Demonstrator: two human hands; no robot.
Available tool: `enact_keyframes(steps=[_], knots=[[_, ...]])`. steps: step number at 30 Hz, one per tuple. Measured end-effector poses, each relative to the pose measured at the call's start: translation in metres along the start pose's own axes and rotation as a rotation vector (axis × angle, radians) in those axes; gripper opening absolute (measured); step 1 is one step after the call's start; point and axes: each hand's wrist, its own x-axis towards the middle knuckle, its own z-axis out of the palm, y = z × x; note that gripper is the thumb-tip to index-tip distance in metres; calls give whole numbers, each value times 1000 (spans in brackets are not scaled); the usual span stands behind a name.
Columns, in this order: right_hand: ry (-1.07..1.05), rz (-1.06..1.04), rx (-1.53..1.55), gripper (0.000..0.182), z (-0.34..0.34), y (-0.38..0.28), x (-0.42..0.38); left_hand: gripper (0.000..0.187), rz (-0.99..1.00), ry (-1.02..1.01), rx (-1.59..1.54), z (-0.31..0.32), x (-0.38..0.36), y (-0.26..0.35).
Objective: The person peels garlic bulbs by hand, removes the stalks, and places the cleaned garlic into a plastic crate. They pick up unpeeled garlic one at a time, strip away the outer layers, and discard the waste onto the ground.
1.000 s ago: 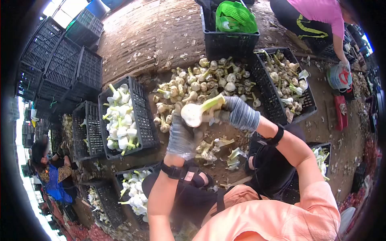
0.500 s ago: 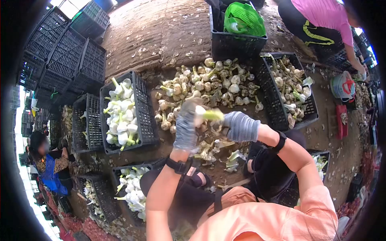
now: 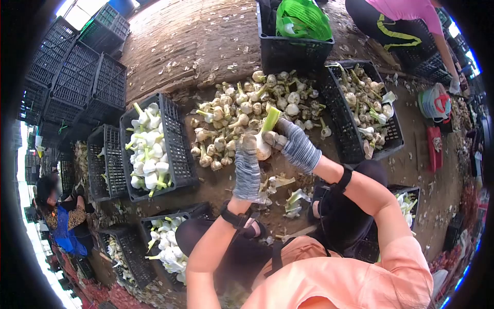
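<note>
Both my hands wear grey knit gloves and meet over one garlic bulb (image 3: 264, 149) with a green stalk pointing up. My right hand (image 3: 292, 144) grips the bulb at its stalk end. My left hand (image 3: 247, 167) pinches the bulb's lower side. Just behind them on the ground lies a heap of unpeeled garlic (image 3: 247, 105). Peeled skins and stalk scraps (image 3: 280, 190) lie on the ground under my hands. Left of me a black crate (image 3: 177, 139) holds clean white bulbs.
A second crate of white bulbs (image 3: 170, 247) sits by my left knee. A black crate of rough garlic (image 3: 342, 118) stands at right, another with a green basket (image 3: 288, 49) behind. Empty crates are stacked far left. One person crouches top right, another sits lower left.
The bulb has turned so its stalk points up. My left hand has slid down to its lower side and my right hand has come closer onto the stalk end.
</note>
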Motion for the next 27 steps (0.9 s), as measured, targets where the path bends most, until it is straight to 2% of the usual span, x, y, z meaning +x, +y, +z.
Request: enact_keyframes(steps=[1, 2, 4, 5, 7, 8, 10, 12, 14, 15, 16, 17, 18, 19, 21, 22, 23, 24, 25, 26, 27], knots=[[-23, 54, -15, 34, -3, -6, 1, 61, -5, -4, 2, -2, 1, -1], [-21, -68, -29, 31, -4, -1, 2, 60, -51, -39, -11, -6, 4, 0], [-68, -50, -92, 30, -13, 1, 3, 63, -187, -71, -157, -7, 5, 1], [-116, -31, -152, 29, -15, 2, 4, 63, -187, -71, -157, -5, 5, 9], [-112, -80, -129, 30, -15, 4, 4, 71, -502, -166, -424, 0, 5, 24], [-108, -129, -108, 30, -15, 5, 5, 78, -528, -163, -390, 1, 6, 26], [-105, -180, -87, 30, -17, 7, 6, 78, -483, -149, -318, 2, 5, 31], [-193, 108, 75, 31, -21, 9, 9, 78, -435, -136, -245, -14, 14, 17], [-230, 149, 100, 27, -27, 12, 14, 70, -174, -213, 32, -58, 36, -29], [-263, 191, 126, 23, -29, 15, 15, 70, -172, -216, 34, -39, 25, -15], [-238, -264, -110, 19, -27, 20, 11, 70, 158, -181, 159, -3, 6, 12], [-239, -266, -112, 19, -26, 19, 11, 75, 489, -139, 280, 16, -6, 27], [-183, 111, 424, 18, -24, 16, 11, 85, 435, -236, 390, 4, -5, 20], [-109, 501, 952, 16, -21, 13, 9, 85, 434, -232, 388, 1, -4, 23], [-41, 487, 958, 16, -14, 8, 5, 83, 740, -174, 789, 0, -1, 30], [-23, 376, 651, 17, -15, 10, 4, 66, 732, -122, 687, 1, -1, 26], [-5, 261, 345, 19, -16, 13, 3, 66, 732, -119, 687, -4, 2, 21], [-13, 204, 213, 16, -15, 16, 3, 61, 445, -142, 393, -12, 8, 16], [-13, 205, 214, 16, -14, 17, 0, 59, 155, -161, 98, -17, 11, 11], [-70, 47, 80, 17, -13, 11, -4, 62, -37, -119, -38, -10, 4, 25], [-130, -112, -56, 17, -12, 7, -7, 62, -38, -115, -42, -13, 7, 26]])
